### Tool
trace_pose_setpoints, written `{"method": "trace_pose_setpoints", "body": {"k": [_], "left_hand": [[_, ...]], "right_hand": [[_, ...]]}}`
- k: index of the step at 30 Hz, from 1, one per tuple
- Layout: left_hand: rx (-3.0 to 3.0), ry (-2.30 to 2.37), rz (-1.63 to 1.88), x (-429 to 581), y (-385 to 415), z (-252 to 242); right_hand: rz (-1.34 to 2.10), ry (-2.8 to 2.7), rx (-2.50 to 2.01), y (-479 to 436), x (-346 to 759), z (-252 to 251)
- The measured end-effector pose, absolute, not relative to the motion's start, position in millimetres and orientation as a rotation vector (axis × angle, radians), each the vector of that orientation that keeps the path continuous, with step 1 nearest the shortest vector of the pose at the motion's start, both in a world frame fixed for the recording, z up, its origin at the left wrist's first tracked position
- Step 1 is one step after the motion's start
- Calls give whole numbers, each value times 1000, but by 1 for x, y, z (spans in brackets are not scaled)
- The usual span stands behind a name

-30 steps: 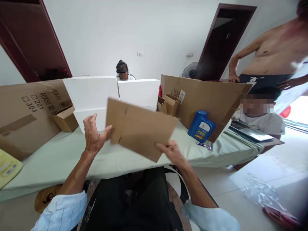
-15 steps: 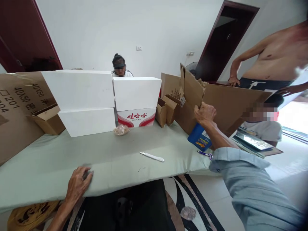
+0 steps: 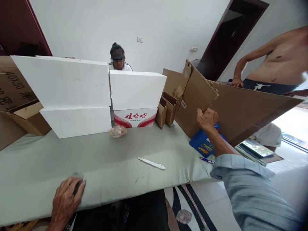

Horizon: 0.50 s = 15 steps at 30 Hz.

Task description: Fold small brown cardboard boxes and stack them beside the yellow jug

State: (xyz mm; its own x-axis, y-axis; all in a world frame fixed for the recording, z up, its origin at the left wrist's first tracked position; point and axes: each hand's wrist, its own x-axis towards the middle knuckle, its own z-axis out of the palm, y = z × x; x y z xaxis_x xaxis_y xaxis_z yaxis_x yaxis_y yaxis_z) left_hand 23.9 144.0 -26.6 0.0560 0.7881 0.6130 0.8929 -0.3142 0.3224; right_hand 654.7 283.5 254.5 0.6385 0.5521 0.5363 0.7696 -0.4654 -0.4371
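Fingers closed, my right hand [image 3: 208,119] grips the lower edge of a folded flap on a large brown cardboard sheet [image 3: 245,110]. A blue plastic jug [image 3: 201,146] stands under my right wrist, partly covered by it. Resting on the pale green tablecloth [image 3: 96,160], near the front edge, my left hand [image 3: 67,197] has its fingers bent and its thumb apart; no held object shows. Between the hands lies a white-handled scalpel [image 3: 152,163]. A pen [image 3: 207,160] lies beside the jug.
White boxes [image 3: 77,85] are stacked two high at the back, one bearing red lettering [image 3: 136,117]. A crumpled clear plastic bundle [image 3: 117,131] lies before them. Narrow open cartons [image 3: 161,112] stand beside the stack. One person sits behind the boxes; another stands at the right.
The cardboard flap has swung rightward and down, and the sheet now reaches farther right. The right hand keeps its grip. The left hand appears lower and farther left as the view has shifted.
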Motion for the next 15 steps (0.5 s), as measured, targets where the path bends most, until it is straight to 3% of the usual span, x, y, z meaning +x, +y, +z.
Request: {"method": "trace_pose_setpoints", "body": {"k": [15], "left_hand": [[-2198,-1730,-1135,15,148,-46]], "right_hand": [[-237,-1263,-2220,368,692,213]]}}
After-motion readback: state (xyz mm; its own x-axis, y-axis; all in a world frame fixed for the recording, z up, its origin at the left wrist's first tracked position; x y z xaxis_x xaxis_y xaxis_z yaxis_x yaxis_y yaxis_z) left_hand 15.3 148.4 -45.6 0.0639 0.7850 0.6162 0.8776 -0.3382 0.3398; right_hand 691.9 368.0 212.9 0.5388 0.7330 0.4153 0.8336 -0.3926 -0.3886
